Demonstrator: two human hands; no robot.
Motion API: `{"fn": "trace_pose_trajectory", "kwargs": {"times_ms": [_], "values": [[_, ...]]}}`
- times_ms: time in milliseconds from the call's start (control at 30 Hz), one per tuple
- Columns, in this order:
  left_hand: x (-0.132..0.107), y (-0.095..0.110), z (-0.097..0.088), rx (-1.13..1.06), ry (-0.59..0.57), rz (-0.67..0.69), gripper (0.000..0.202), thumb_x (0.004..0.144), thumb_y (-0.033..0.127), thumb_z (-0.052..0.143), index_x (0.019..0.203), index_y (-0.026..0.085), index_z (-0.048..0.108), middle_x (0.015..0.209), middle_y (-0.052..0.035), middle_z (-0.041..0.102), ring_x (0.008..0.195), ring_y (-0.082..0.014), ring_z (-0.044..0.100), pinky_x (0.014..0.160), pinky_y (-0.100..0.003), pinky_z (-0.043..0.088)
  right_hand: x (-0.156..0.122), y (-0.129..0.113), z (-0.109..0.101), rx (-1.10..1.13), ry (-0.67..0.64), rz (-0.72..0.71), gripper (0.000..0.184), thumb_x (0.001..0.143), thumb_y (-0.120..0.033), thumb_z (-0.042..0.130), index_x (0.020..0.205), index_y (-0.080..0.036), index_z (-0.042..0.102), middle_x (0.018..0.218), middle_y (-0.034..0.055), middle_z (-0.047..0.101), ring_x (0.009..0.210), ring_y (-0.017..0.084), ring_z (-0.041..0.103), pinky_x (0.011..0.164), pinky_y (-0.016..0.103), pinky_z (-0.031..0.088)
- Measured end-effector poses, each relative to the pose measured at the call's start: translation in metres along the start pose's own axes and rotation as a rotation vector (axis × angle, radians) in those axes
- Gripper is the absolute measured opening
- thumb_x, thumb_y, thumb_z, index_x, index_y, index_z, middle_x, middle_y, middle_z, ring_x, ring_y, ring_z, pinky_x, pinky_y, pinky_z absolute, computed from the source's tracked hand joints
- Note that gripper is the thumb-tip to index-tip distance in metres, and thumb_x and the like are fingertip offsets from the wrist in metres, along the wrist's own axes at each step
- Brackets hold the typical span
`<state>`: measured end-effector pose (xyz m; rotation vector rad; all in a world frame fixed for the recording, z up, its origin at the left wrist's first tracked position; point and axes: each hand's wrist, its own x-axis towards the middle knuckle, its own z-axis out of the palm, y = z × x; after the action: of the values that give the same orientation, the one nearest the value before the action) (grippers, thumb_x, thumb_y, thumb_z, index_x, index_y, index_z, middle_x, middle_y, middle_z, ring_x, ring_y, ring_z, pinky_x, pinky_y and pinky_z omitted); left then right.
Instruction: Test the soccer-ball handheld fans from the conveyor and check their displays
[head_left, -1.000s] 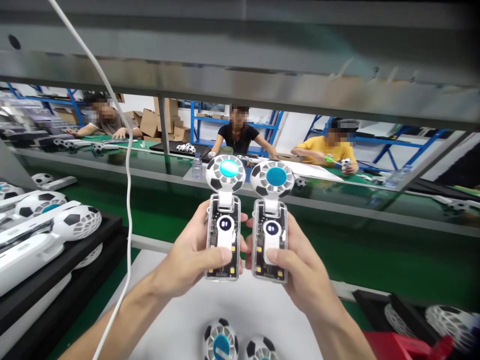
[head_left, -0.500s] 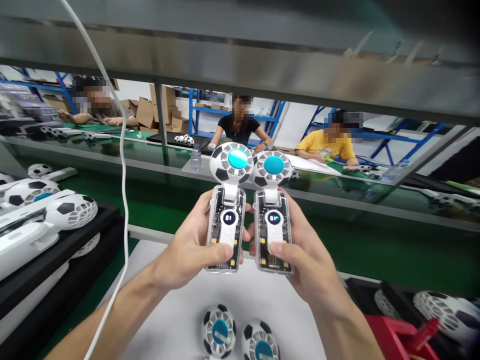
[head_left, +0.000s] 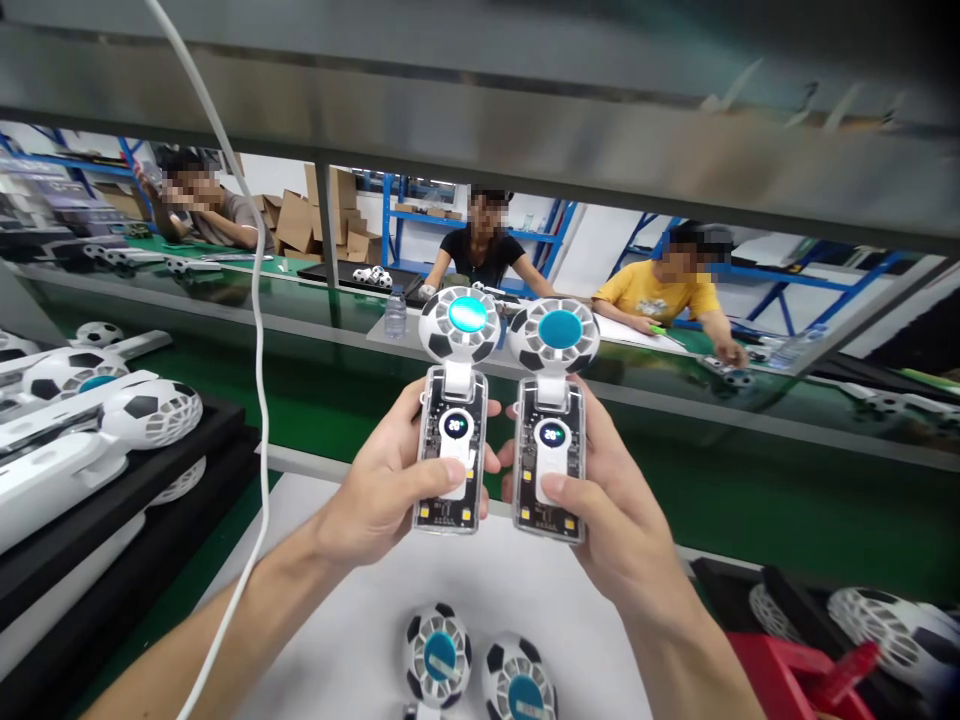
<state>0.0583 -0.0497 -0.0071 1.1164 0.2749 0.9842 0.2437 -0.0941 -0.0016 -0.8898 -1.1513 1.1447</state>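
In my left hand (head_left: 397,475) is a handheld fan (head_left: 451,490) with a football-patterned head, a blue centre disc and a clear case showing its circuit board. My left thumb presses on the white strip below its small round display. My right hand (head_left: 611,500) grips a second, matching handheld fan (head_left: 550,400), its thumb on the same strip. Both fans stand upright side by side, slightly apart, and both displays look like they read 20. Below them, two more football fans (head_left: 439,655) lie on the white sheet (head_left: 337,620), partly cut off by the frame.
Black trays (head_left: 217,430) stacked with white football fans stand at the left. A white cable (head_left: 261,380) hangs down in front of my left forearm. A red bin (head_left: 787,670) is at lower right. Across the green bench (head_left: 300,410) sit three co-workers; a metal shelf (head_left: 450,110) runs overhead.
Both displays have changed from about 01 to 20. The two fans have moved slightly apart, still in my hands. Across the bench, the left and right co-workers have moved their arms.
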Motion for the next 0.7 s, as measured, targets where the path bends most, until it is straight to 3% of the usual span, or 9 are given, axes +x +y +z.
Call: {"fn": "trace_pose_trajectory", "kwargs": {"times_ms": [267,433,533,600,700], "values": [[0.0005,-0.0023,0.0041,-0.046,0.022,-0.003,0.053,0.083,0.019,0.071,0.127,0.019,0.042,0.096,-0.0062,0.067,0.067,-0.0186,0.069,0.059,-0.028,0.056,-0.0003,0.0002,-0.0038,-0.026,-0.010,0.012,0.077,0.084,-0.023,0.065,0.151,-0.038,0.032,0.129,0.0043,0.062,0.089,0.020,0.066,0.062,0.030,0.055],[0.0011,-0.0059,0.0040,-0.051,0.019,-0.030,0.054,0.083,0.020,0.072,0.128,0.020,0.042,0.096,-0.0065,0.067,0.067,-0.0178,0.068,0.058,-0.027,0.055,-0.0001,0.0006,-0.0033,-0.046,-0.020,0.007,0.072,0.085,-0.024,0.063,0.149,-0.038,0.034,0.130,0.0038,0.062,0.094,0.022,0.065,0.069,0.032,0.057],[0.0003,-0.0072,0.0032,-0.046,0.008,-0.032,0.054,0.082,0.022,0.073,0.126,0.021,0.044,0.096,-0.0061,0.067,0.067,-0.0182,0.069,0.060,-0.029,0.056,0.0008,0.0009,-0.0018,-0.026,-0.009,-0.014,0.071,0.084,-0.023,0.065,0.148,-0.037,0.036,0.123,0.0045,0.064,0.093,0.022,0.064,0.065,0.031,0.057],[0.0004,-0.0074,0.0040,-0.044,0.006,-0.019,0.053,0.081,0.025,0.074,0.126,0.021,0.045,0.096,-0.0068,0.068,0.065,-0.0186,0.069,0.060,-0.031,0.057,0.0016,0.0013,-0.0003,-0.019,0.041,-0.024,0.062,0.087,-0.029,0.065,0.144,-0.035,0.040,0.117,0.0055,0.065,0.085,0.021,0.064,0.059,0.029,0.055],[0.0027,-0.0071,0.0064,-0.059,0.080,0.013,0.035,0.088,0.035,0.068,0.112,0.018,0.049,0.095,-0.0091,0.070,0.059,-0.0170,0.067,0.051,-0.029,0.056,0.0028,0.0019,0.0022,-0.027,0.091,0.007,0.042,0.093,-0.041,0.058,0.132,-0.031,0.047,0.098,0.0050,0.067,0.064,0.018,0.062,0.048,0.028,0.052]]}}
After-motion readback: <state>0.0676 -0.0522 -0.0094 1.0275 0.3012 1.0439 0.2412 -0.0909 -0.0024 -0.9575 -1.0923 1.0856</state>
